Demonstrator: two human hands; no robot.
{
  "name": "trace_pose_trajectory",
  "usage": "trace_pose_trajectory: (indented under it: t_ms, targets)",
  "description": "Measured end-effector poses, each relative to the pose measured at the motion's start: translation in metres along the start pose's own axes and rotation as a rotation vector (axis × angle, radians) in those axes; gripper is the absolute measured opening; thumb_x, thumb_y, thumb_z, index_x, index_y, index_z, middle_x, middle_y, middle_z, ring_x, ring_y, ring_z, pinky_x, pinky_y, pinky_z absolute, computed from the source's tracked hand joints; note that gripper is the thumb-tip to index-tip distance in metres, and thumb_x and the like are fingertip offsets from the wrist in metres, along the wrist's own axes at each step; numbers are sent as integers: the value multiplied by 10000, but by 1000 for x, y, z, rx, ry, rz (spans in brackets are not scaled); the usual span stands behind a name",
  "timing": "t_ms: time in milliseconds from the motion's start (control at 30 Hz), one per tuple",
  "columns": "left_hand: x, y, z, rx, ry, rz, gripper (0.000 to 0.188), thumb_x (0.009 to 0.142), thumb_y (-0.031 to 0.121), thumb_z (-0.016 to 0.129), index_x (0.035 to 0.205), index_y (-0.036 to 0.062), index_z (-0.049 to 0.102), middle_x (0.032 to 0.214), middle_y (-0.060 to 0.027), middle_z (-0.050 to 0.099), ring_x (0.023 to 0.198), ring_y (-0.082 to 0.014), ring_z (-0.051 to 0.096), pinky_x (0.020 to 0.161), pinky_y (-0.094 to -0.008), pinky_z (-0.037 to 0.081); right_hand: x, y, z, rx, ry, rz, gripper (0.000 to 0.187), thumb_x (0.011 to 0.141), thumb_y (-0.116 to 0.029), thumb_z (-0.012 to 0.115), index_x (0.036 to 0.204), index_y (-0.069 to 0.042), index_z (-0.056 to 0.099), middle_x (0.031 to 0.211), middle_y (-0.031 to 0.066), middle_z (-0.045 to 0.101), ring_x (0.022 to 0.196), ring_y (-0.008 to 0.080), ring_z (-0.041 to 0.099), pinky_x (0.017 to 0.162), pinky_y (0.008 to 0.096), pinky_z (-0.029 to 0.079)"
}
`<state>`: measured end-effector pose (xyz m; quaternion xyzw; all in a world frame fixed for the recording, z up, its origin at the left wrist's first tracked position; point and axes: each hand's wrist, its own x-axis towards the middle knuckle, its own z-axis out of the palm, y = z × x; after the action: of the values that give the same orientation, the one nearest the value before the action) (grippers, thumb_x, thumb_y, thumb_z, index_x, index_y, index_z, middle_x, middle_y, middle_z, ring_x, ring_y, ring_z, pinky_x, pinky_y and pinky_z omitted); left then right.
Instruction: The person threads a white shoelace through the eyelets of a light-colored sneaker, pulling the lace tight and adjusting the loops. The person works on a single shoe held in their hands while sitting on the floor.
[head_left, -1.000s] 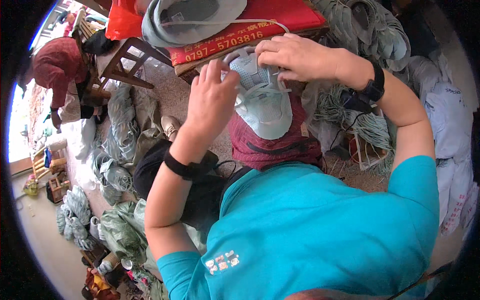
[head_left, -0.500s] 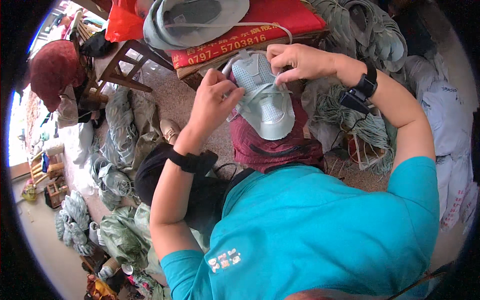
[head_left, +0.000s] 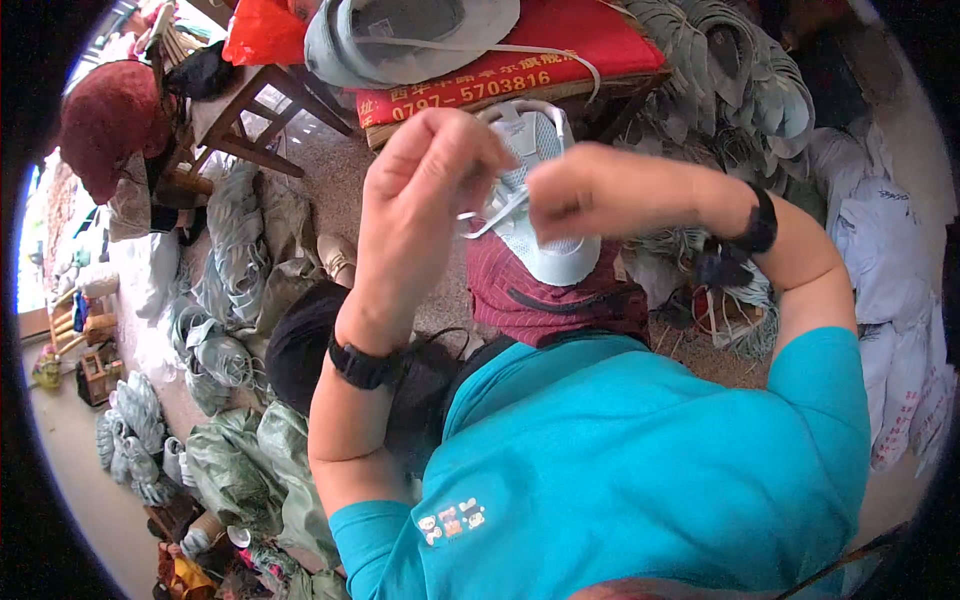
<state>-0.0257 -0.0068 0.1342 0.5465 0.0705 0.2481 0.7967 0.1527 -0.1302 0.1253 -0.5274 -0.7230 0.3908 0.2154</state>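
A pale grey-green shoe upper with mesh panels lies toe towards me on the dark red striped cloth over my lap. Above its lacing, my left hand is raised with bent fingers closed on the shoelace. My right hand, smeared by motion, is closed in a fist beside it, close over the shoe's right side; its fingertips and the lace in them are mostly hidden. Between the two hands, a loop of pale flat shoelace shows at the shoe's left edge.
Ahead stands a low table with a red cover, bearing another grey shoe upper with a trailing lace. A wooden stool is at left. Bundles of uppers hang at far right, near white sacks. Green sacks lie lower left.
Both hands have lifted from the laces towards me. My left hand moved right and turned, and my right hand swung inward over the shoe, covering more of it. The view has shifted slightly.
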Motion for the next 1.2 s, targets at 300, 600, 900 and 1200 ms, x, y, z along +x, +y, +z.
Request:
trace_pose_trajectory:
  t_ms: [300, 600, 900, 1200]
  targets:
    - [-6, -92, -33, 856, 310, 106, 118, 903, 121, 652, 967, 30, 614, 776, 0, 534, 663, -58, 473, 565, -233, 413, 9, 29, 10, -1023, 480, 3, 99, 741, -111, 575, 821, -54, 578, 906, 110, 561, 867, 274, 604, 702, 359, 538]
    - [-7, -93, -17, 1050, 237, 152, 144, 820, 121, 685, 949, 58, 670, 842, -92, 557, 689, -206, 565, 632, -332, 479, 7, 36, 15, -657, 474, 104, 81, 792, -90, 601, 846, -30, 587, 886, 151, 578, 854, 321, 610, 698, 407, 517]
    - [4, -83, -12, 1279, 165, 73, 155, 798, 140, 673, 930, 60, 664, 960, -143, 612, 799, -322, 629, 721, -395, 522, 18, 39, 27, -358, 614, 230, 209, 823, -71, 633, 1014, -49, 551, 903, 131, 595, 849, 305, 626, 707, 386, 504]
    - [-15, -92, -37, 516, 332, 38, 160, 916, 139, 587, 986, -3, 615, 783, -50, 549, 667, -115, 516, 599, -290, 458, 31, 41, 15, -593, 519, -124, 140, 806, -94, 655, 937, -62, 616, 867, 98, 572, 825, 301, 612, 699, 398, 504]
